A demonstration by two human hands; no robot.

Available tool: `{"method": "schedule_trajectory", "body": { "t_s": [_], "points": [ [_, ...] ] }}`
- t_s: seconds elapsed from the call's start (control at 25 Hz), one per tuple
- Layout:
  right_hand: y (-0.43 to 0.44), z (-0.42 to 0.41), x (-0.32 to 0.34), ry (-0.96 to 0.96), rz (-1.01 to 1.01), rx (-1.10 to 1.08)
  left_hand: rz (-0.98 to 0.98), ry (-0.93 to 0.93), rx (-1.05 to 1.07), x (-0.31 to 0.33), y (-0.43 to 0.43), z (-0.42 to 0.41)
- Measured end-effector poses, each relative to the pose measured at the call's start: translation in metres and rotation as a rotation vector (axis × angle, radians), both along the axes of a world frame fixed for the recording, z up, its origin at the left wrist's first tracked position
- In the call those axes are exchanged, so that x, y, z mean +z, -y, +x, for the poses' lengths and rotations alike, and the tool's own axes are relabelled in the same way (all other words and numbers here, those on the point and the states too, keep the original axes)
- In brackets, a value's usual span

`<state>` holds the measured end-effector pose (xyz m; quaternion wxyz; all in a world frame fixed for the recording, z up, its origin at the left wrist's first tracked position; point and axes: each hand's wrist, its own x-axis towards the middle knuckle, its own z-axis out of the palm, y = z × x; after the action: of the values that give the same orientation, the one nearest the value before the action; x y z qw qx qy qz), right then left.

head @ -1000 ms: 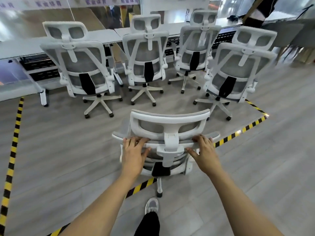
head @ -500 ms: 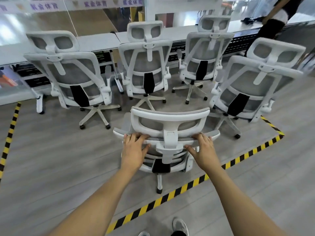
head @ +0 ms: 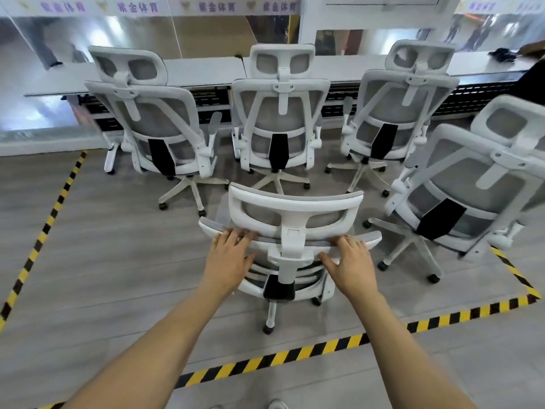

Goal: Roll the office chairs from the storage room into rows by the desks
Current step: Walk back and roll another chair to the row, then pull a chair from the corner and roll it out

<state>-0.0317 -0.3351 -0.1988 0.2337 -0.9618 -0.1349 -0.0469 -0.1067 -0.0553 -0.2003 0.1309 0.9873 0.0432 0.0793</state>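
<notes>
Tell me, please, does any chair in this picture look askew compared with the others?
Yes: the chair at far right is turned at an angle, out of line with the three chairs squared up against the desk.

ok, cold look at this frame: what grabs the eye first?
Two bare forearms reach up from the bottom edge, the left hand and right hand pressed on the top of the backrest of a white mesh chair at centre frame. Beyond it, three matching chairs stand backs to the camera along a long white desk, with a fourth chair angled at the right. Yellow-black floor tape boxes the area.
</notes>
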Motion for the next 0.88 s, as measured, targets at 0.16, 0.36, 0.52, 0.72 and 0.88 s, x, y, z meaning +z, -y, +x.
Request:
{"method": "schedule_trajectory", "body": {
  "t_s": [0.16, 0.36, 0.52, 0.72, 0.88],
  "points": [
    [-0.015, -0.015, 0.02, 0.091, 0.075, 0.065, -0.032, -0.042, 0.07, 0.015, 0.004, -0.022],
    [-0.068, -0.046, 0.046, 0.263, 0.128, 0.294, -0.016, 0.09, 0.211, 0.051, 0.007, -0.069],
    [-0.12, -0.074, 0.055, 0.21, 0.1, 0.543, 0.061, 0.168, 0.379, 0.07, -0.006, -0.127],
    [-0.199, -0.141, 0.06, 0.162, 0.087, 0.864, 0.098, 0.112, 0.696, 0.073, -0.036, -0.239],
    [-0.26, -0.224, 0.067, 0.164, 0.113, 1.083, 0.102, 0.112, 0.926, 0.08, -0.052, -0.345]
  ]
}}
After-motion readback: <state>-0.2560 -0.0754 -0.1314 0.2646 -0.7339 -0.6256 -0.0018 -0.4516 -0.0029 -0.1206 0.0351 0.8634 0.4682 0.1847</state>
